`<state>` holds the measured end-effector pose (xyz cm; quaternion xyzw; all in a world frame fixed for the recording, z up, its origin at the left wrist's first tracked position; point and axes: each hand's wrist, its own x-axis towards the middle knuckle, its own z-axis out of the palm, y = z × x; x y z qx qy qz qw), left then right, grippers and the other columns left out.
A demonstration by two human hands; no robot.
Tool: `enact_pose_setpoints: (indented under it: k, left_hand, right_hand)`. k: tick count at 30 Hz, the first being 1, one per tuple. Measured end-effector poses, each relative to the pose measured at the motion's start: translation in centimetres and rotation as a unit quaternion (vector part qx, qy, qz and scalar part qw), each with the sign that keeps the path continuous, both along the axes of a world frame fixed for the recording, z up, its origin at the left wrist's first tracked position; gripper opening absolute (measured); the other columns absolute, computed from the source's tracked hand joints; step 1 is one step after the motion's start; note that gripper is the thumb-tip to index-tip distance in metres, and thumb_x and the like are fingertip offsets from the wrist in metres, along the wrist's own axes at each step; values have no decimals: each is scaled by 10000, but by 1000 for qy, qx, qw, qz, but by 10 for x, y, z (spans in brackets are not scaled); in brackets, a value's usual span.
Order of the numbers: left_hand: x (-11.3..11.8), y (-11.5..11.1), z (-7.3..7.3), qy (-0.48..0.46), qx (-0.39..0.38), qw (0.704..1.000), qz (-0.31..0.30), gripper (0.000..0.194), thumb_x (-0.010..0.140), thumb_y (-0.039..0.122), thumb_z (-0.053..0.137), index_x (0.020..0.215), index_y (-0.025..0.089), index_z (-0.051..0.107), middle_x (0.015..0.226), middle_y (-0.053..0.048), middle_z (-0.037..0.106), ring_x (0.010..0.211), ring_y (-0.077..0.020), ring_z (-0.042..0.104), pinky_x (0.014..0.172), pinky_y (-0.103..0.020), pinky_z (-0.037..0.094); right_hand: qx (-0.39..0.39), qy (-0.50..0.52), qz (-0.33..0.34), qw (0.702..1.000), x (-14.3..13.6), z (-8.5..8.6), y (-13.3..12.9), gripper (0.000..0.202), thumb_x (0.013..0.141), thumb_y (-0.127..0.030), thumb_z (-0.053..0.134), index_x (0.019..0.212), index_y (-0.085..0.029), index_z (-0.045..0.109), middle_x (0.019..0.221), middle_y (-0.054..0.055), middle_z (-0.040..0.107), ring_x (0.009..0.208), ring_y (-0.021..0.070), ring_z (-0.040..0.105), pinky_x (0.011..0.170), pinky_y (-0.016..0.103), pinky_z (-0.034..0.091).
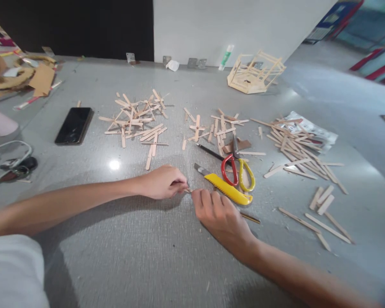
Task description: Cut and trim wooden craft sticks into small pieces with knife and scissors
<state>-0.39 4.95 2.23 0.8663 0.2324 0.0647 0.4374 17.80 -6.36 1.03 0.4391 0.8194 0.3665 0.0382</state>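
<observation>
My left hand [165, 182] and my right hand [218, 211] meet at the centre over the grey table [131, 256]. Between their fingertips shows a small piece of wooden stick [188, 190], pinched from both sides; most of it is hidden. Just beyond my right hand lies a yellow cutter [227, 188] with its blade out. Scissors [235, 164] with one red and one yellow handle rest against it. A dark pen [210, 152] lies behind the cutter, and a thin dark rod [250, 217] sticks out beside my right hand.
Wooden stick piles lie at back left [134, 115], centre [223, 128] and right [298, 147]. A hexagonal stick frame [255, 75] and a glue tube [226, 57] stand near the wall. At left are a phone [74, 125], a cable [22, 143] and cardboard scraps [42, 79].
</observation>
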Motion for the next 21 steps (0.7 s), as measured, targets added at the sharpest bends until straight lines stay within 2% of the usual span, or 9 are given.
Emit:
enact_pose_setpoints:
  k: [8,15,21]
  left_hand:
    - [0,-2,-1,-4,-4,1000,4,347,873,102,471,531,155,441,468,36,481,445,-68,413,510,-216,294]
    - [1,-2,1,1,0,1000,6,354,892,121,477,541,154,446,454,45,454,435,-65,412,510,-207,300]
    - [0,-1,-1,13,-8,1000,24,328,917,173,481,594,144,535,488,27,513,435,-68,413,503,-211,298]
  right_hand:
    - [-21,7,-31,999,-4,-1,2,259,902,-28,461,709,-176,550,577,8,504,499,143,445,492,288,266]
    - [-26,22,-28,999,-1,-3,3,217,886,-28,484,742,-187,518,619,4,507,537,159,503,530,303,289]
    - [29,23,-20,999,4,1,-5,188,934,-104,560,759,-168,536,602,-30,465,524,131,456,556,307,263]
